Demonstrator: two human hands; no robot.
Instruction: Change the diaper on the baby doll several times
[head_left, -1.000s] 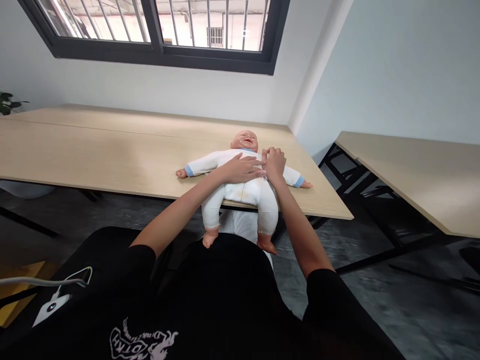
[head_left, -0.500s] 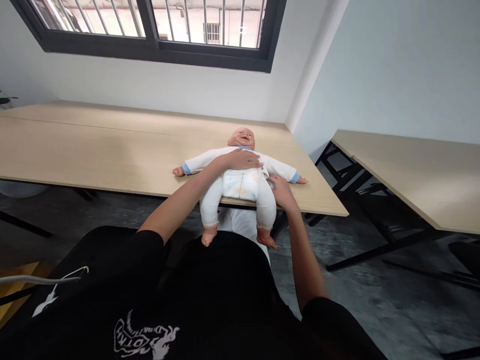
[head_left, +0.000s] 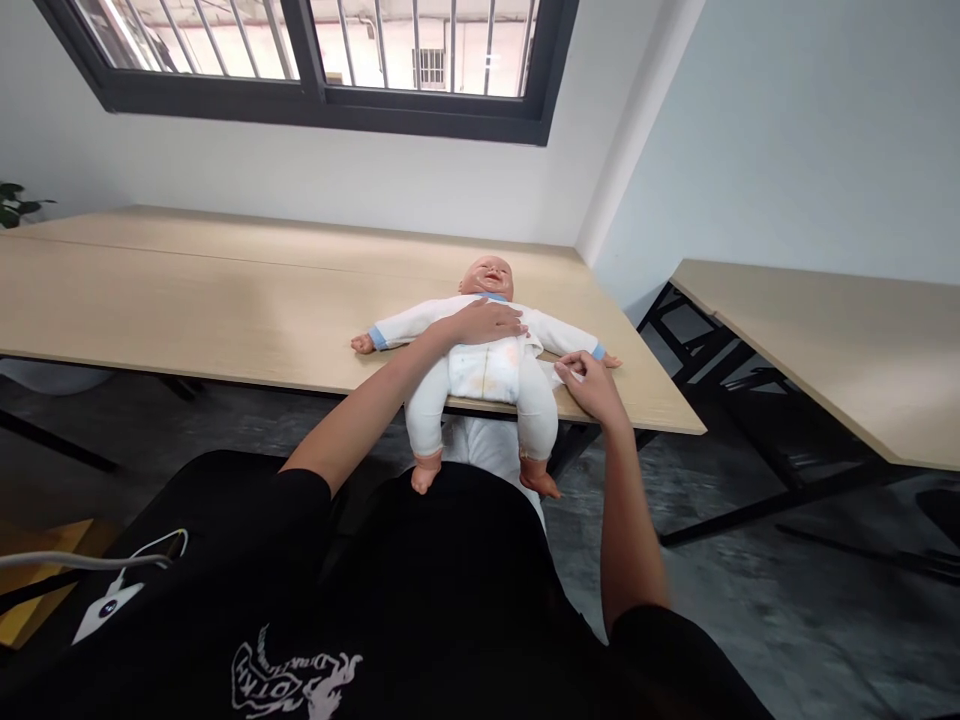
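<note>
A baby doll [head_left: 487, 275] in a white top with blue cuffs lies on its back, its legs hanging over the table's front edge. Around its hips is a white diaper [head_left: 484, 372] with pale print. Flat across the doll's belly rests my left hand [head_left: 487, 322], fingers stretched out over the top's lower part. My right hand [head_left: 594, 385], beside the doll's hip, pinches the white side flap of the diaper [head_left: 549, 374], drawn outward from the body. The fingertips partly cover the flap's end.
The doll lies near the right end of a wooden table [head_left: 247, 300] below a barred window [head_left: 322, 95]. Across a gap to the right stands another table [head_left: 832, 340] with black legs. A white cable [head_left: 82, 560] crosses at lower left.
My right hand has moved outward to the right from the doll's hip, pulling the diaper flap with it. My left hand stays on the belly. The view has shifted slightly.
</note>
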